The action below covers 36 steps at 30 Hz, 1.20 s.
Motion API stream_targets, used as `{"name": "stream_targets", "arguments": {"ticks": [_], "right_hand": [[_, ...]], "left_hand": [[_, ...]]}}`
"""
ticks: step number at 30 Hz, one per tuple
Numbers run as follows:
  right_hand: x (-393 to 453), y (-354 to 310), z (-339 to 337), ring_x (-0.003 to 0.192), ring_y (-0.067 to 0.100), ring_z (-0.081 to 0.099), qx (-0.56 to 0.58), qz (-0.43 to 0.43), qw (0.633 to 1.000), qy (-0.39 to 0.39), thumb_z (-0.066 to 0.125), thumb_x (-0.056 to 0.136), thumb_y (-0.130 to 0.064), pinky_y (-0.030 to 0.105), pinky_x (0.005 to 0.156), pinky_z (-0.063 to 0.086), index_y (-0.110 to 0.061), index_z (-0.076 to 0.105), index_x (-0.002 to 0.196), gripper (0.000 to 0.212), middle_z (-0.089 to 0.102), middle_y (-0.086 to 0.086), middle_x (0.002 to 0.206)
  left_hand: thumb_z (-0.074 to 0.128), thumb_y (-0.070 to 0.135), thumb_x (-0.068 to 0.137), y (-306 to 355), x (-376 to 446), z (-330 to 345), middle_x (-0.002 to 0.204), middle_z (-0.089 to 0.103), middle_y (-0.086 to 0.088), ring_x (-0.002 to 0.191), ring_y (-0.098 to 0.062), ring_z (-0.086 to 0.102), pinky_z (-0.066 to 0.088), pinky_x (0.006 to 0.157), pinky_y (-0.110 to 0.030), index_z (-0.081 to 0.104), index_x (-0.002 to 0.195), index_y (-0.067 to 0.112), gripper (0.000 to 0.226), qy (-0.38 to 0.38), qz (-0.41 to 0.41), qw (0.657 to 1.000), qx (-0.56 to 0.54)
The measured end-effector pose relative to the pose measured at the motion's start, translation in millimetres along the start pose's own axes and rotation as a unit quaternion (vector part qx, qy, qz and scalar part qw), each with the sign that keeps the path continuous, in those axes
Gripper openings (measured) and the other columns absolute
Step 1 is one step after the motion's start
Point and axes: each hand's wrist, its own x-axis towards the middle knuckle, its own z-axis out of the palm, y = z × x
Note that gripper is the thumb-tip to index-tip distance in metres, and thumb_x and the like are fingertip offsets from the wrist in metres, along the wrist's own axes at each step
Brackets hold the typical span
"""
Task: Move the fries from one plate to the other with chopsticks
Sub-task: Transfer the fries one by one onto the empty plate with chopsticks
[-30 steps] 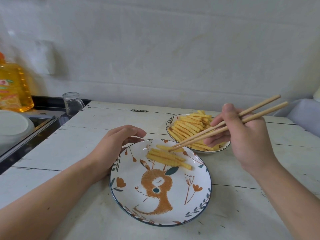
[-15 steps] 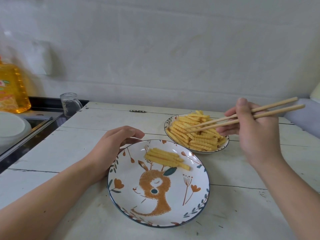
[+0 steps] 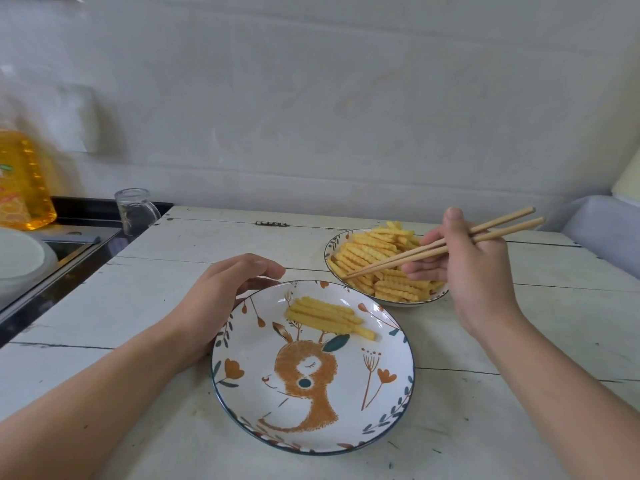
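Your right hand point(image 3: 474, 271) grips the chopsticks point(image 3: 440, 245), whose tips dip into the heaped fries point(image 3: 377, 258) on the far plate point(image 3: 398, 302) toward the counter's point(image 3: 138, 289) back edge; whether they pinch a fry is hard to make out. Your left hand point(image 3: 221, 292) rests relaxed, fingers loosely curved, against the deer plate's point(image 3: 311, 393) left rim, where a few fries point(image 3: 325, 317) lie. An oil bottle point(image 3: 20, 178) is cut off at the left.

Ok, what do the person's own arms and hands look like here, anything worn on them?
Both forearms are bare up to the frame edge, no sleeves in view. The left hand and right hand show no gloves, rings, watch or wristband, and no markings on the visible side.
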Motion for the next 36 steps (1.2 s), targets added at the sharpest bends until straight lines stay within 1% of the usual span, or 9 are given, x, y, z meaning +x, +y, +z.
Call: {"name": "stream_targets", "arguments": {"ticks": [4,10,14,17,20,24,28,30,36], "right_hand": [[3,-1,-3,0.055,0.036,0.070,0.013,0.013,1.000,0.012,0.043,0.106,-0.040,0.040,0.053,0.061,0.001,0.062,0.076,0.054,0.068,0.016,0.058],[6,7,1,0.058,0.035,0.071,0.042,0.073,0.996,0.007,0.041,0.106,-0.043,0.035,0.051,0.060,0.005,0.062,0.080,0.059,0.063,0.010,0.051],[4,-4,-3,0.056,0.035,0.071,0.093,0.054,0.994,0.022,0.040,0.107,-0.043,0.034,0.049,0.058,0.002,0.060,0.075,0.058,0.058,0.010,0.048],[-10,-22,-1,0.048,0.033,0.066,0.110,0.038,0.992,-0.046,0.042,0.104,-0.045,0.033,0.046,0.055,0.002,0.059,0.073,0.058,0.058,0.014,0.049],[-36,-36,7,0.047,0.038,0.065,0.045,-0.001,0.991,-0.127,0.047,0.091,-0.049,0.036,0.044,0.055,0.006,0.057,0.072,0.059,0.062,0.022,0.052],[-56,-39,15,0.049,0.036,0.068,-0.025,-0.070,0.980,-0.182,0.057,0.089,-0.038,0.045,0.048,0.059,0.003,0.063,0.073,0.045,0.065,0.021,0.057],[-54,-37,12,0.050,0.033,0.069,-0.028,-0.087,0.982,-0.165,0.060,0.089,-0.033,0.038,0.047,0.058,-0.001,0.064,0.075,0.035,0.066,0.019,0.058],[-51,-36,11,0.048,0.034,0.067,-0.015,-0.095,0.985,-0.146,0.060,0.090,-0.032,0.040,0.047,0.058,0.002,0.062,0.075,0.037,0.065,0.020,0.057],[-54,-28,18,0.049,0.035,0.068,-0.007,-0.076,0.982,-0.170,0.059,0.090,-0.035,0.044,0.049,0.059,0.003,0.061,0.074,0.041,0.063,0.025,0.058]], "left_hand": [[0.046,0.030,0.110,-1,1,0,0.108,0.080,-0.011,0.103,-0.035,0.076,0.059,0.097,-0.055,0.081,0.096,0.022,0.038,0.001,0.003,1.000,0.003],[0.047,0.029,0.110,-1,1,0,0.108,0.080,-0.010,0.101,-0.034,0.077,0.061,0.093,-0.053,0.080,0.101,0.018,0.036,0.002,0.007,1.000,0.008],[0.048,0.028,0.109,-2,1,0,0.109,0.079,-0.012,0.103,-0.035,0.076,0.060,0.093,-0.053,0.081,0.099,0.019,0.036,0.003,0.009,1.000,0.003],[0.047,0.028,0.109,-2,1,-2,0.112,0.078,-0.014,0.105,-0.038,0.075,0.057,0.097,-0.058,0.081,0.098,0.020,0.037,0.002,0.004,1.000,-0.017],[0.047,0.029,0.109,-2,2,-3,0.115,0.077,-0.017,0.107,-0.039,0.074,0.056,0.100,-0.060,0.081,0.099,0.020,0.036,0.000,0.000,0.999,-0.034],[0.049,0.030,0.109,1,0,-2,0.114,0.078,-0.015,0.107,-0.037,0.075,0.057,0.100,-0.058,0.082,0.095,0.022,0.036,-0.002,-0.003,0.999,-0.033],[0.055,0.038,0.103,1,-3,-2,0.112,0.079,-0.012,0.105,-0.036,0.076,0.059,0.098,-0.056,0.081,0.098,0.023,0.030,-0.004,0.004,1.000,-0.029],[0.057,0.040,0.098,1,-2,-2,0.112,0.079,-0.011,0.105,-0.035,0.076,0.060,0.094,-0.052,0.081,0.099,0.023,0.030,-0.007,0.006,1.000,-0.024],[0.049,0.030,0.109,-2,2,-2,0.111,0.079,-0.013,0.106,-0.035,0.075,0.060,0.093,-0.053,0.082,0.098,0.022,0.036,-0.001,0.009,1.000,-0.012]]}}
